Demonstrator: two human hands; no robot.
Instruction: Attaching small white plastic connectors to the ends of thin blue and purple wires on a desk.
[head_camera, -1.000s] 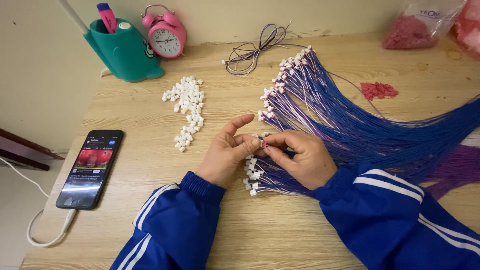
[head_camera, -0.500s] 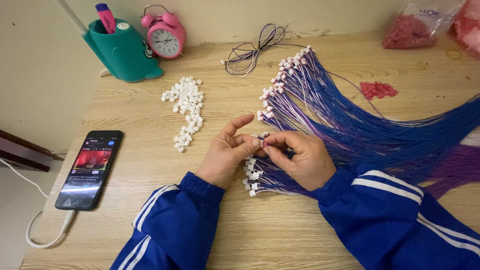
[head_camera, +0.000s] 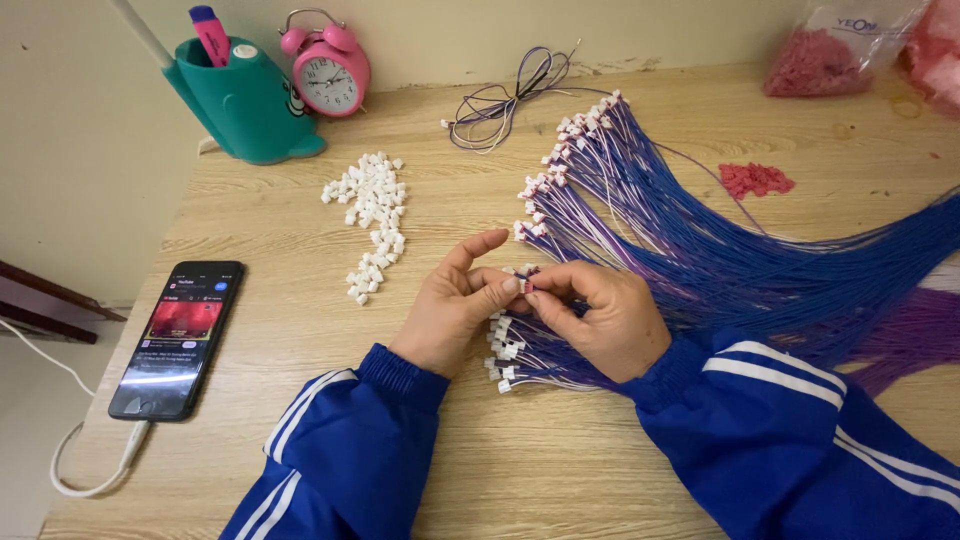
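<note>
My left hand (head_camera: 455, 305) and my right hand (head_camera: 600, 315) meet at the table's middle, fingertips pinched together on a tiny connector at a wire's end (head_camera: 527, 287). Under the right hand lies a bundle of blue and purple wires (head_camera: 740, 260) tipped with small white connectors, fanning out to the right. A loose pile of white connector housings (head_camera: 372, 215) lies left of the hands. Both arms wear blue sleeves with white stripes.
A black phone (head_camera: 180, 335) on a white cable lies at the left. A teal pen holder (head_camera: 245, 100) and pink alarm clock (head_camera: 328, 70) stand at the back. Coiled wires (head_camera: 505, 100), small red parts (head_camera: 755, 180) and bags (head_camera: 830, 55) sit behind.
The hands stay pinched together at the same spot; only the fingers shift slightly. Nothing else has moved.
</note>
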